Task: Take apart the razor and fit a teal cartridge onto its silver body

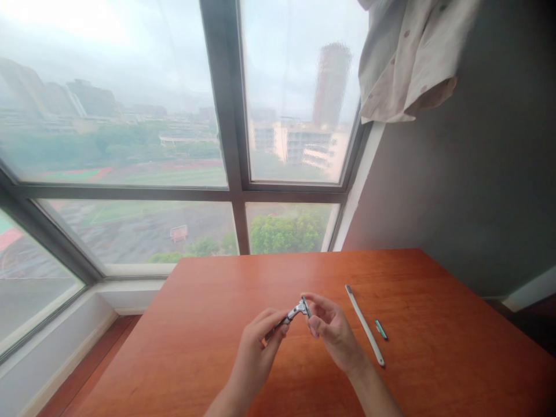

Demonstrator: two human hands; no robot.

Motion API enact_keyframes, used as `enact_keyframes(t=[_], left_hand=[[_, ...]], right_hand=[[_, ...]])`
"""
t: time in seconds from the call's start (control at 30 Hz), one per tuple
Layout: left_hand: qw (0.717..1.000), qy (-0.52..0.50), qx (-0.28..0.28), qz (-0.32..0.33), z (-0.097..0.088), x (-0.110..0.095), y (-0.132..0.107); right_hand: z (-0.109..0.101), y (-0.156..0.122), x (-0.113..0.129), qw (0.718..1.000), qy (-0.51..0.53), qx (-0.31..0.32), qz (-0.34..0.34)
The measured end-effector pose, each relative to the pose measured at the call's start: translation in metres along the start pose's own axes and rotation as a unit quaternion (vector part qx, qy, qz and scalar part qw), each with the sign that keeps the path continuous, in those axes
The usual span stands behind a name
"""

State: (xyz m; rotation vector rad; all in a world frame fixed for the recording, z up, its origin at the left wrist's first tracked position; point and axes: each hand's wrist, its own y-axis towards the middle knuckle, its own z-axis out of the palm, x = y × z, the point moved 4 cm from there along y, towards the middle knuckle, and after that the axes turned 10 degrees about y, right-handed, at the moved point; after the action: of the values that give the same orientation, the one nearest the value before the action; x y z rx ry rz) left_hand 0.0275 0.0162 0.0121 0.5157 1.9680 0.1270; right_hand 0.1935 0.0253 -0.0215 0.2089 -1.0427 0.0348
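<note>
Over the reddish wooden table [208, 324] my two hands meet around a small metal razor [296, 313]. My left hand [259, 343] is closed on its handle, which points up to the right. My right hand [330, 327] pinches the razor's head with fingertips and thumb. To the right of my right hand a long white stick-like handle [365, 324] lies on the table. A small teal piece [381, 329] lies just beyond it.
A large window with a dark frame [237, 191] fills the back, with a white sill [134, 270] below it. A grey wall [478, 174] stands at the right. A pale shirt [403, 58] hangs at the top right.
</note>
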Motion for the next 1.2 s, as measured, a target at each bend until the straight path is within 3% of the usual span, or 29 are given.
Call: enact_keyframes(t=[0.57, 0.93, 1.2], left_hand=[[1.000, 0.016, 0.005, -0.007, 0.0001, -0.0007, -0.0004], [0.999, -0.010, -0.032, -0.008, -0.0035, -0.0062, -0.0002], [1.000, 0.005, -0.011, 0.000, -0.0032, -0.0055, -0.0003]], right_hand=[[-0.0037, 0.0002, 0.0013, 1.000, -0.018, 0.003, 0.016], [-0.0013, 0.0001, 0.0060, 0.999, -0.033, -0.002, 0.015], [0.0002, -0.0001, 0.0079, 0.999, -0.037, 0.007, 0.009]])
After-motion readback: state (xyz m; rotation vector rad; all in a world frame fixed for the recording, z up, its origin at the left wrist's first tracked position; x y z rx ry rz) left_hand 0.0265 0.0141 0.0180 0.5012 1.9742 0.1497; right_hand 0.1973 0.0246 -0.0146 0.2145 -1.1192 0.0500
